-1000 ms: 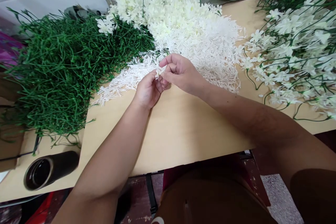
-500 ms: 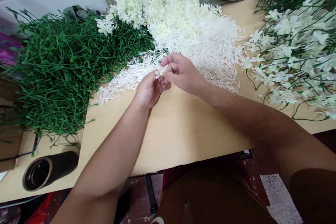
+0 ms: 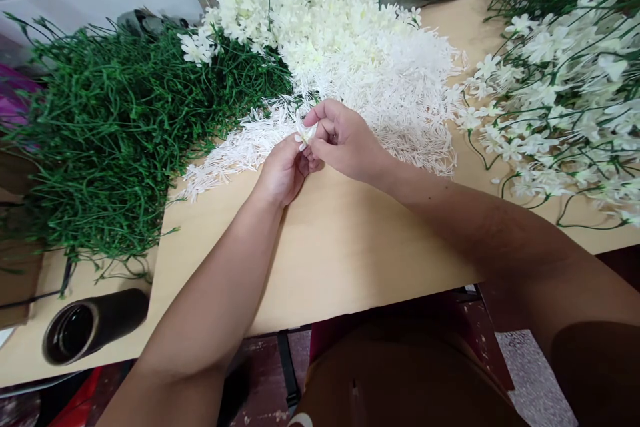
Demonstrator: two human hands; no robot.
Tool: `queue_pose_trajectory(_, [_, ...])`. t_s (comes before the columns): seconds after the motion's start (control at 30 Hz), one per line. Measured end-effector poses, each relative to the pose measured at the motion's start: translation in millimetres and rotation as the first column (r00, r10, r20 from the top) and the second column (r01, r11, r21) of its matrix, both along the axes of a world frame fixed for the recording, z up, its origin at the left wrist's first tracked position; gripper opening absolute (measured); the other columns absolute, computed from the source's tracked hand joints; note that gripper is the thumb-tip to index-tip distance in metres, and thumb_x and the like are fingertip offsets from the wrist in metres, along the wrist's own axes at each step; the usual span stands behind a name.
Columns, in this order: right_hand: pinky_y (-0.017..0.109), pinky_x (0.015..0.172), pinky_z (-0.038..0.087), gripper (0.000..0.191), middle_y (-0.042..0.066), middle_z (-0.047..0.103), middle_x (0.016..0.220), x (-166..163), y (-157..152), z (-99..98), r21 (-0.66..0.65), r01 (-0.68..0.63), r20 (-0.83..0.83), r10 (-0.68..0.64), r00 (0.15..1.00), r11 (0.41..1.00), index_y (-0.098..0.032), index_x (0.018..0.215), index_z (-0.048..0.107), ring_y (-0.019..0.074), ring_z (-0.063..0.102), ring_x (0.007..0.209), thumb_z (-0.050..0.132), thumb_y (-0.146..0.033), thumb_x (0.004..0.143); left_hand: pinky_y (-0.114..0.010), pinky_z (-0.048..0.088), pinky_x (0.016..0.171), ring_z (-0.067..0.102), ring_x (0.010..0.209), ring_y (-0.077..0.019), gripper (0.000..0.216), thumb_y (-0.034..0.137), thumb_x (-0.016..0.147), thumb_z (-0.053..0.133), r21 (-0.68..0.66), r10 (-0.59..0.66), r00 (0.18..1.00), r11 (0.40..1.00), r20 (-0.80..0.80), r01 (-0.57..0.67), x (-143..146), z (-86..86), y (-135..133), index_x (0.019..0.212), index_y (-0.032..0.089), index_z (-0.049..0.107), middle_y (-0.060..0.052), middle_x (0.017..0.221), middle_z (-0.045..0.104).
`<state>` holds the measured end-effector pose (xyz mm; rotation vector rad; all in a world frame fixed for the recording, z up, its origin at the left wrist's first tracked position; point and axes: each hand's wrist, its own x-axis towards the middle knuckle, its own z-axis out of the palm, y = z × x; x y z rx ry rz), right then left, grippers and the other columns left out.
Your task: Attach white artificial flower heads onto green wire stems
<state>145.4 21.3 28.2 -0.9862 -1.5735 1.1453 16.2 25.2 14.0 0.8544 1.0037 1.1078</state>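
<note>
My left hand [image 3: 281,172] and my right hand [image 3: 345,140] meet over the wooden table [image 3: 340,247], fingertips pinched together on one small white artificial flower [image 3: 303,136]. Both hands are closed around it. Just behind them lies a heap of thin white plastic stamen pieces [image 3: 400,100], and behind that a pile of loose white flower heads [image 3: 295,7].
A big mound of green plastic stems [image 3: 110,133] fills the left side. Assembled stems with white flowers [image 3: 565,93] cover the right. A black tumbler [image 3: 90,328] lies on its side at the front left. The table's front edge runs just before my lap.
The hands stay pinched on the flower with only slight finger movement; nothing else has moved.
</note>
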Motion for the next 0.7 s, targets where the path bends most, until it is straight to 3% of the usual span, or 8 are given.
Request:
queue_pose_trajectory(0.37, [0.029, 0.059, 0.05, 0.027, -0.009, 0.049, 0.055, 0, 2, -3.5, 0.032, -0.014, 0.021, 0.013, 1.0, 0.999, -0.023, 0.089, 0.045, 0.0132, 0.055, 0.055, 0.052, 0.0, 0.078, -0.016, 0.038, 0.046, 0.045, 0.047, -0.0047, 0.032, 0.021, 0.085, 0.069, 0.005, -0.043, 0.999, 0.999, -0.021, 0.044, 4, 3.4, -1, 0.061, 0.017, 0.048, 0.005, 0.054, 0.049])
queue_pose_trajectory(0.53, [0.025, 0.059, 0.051, 0.026, -0.011, 0.053, 0.057, 4, 10, -10.6, -0.024, -0.127, -0.074, 0.125, 0.989, 0.992, -0.023, 0.093, 0.045, 0.0101, 0.059, 0.054, 0.055, -0.002, 0.082, -0.016, 0.036, 0.046, 0.044, 0.046, -0.0044, 0.032, 0.022, 0.085, 0.07, 0.053, -0.048, 0.998, 0.997, -0.029, 0.05, 2, -0.2, -1, 0.062, 0.017, 0.048, 0.004, 0.053, 0.051])
queue_pose_trajectory(0.7, [0.023, 0.06, 0.05, 0.023, -0.01, 0.054, 0.057, 12, 18, -17.0, -0.071, -0.098, -0.1, 0.09, 0.991, 0.993, -0.02, 0.092, 0.048, 0.0091, 0.059, 0.057, 0.054, -0.002, 0.081, -0.016, 0.035, 0.048, 0.046, 0.049, -0.006, 0.022, 0.014, 0.082, 0.069, 0.124, 0.01, 1.0, 0.992, -0.015, -0.008, 2, -2.6, 0, 0.07, 0.019, 0.051, 0.005, 0.054, 0.052])
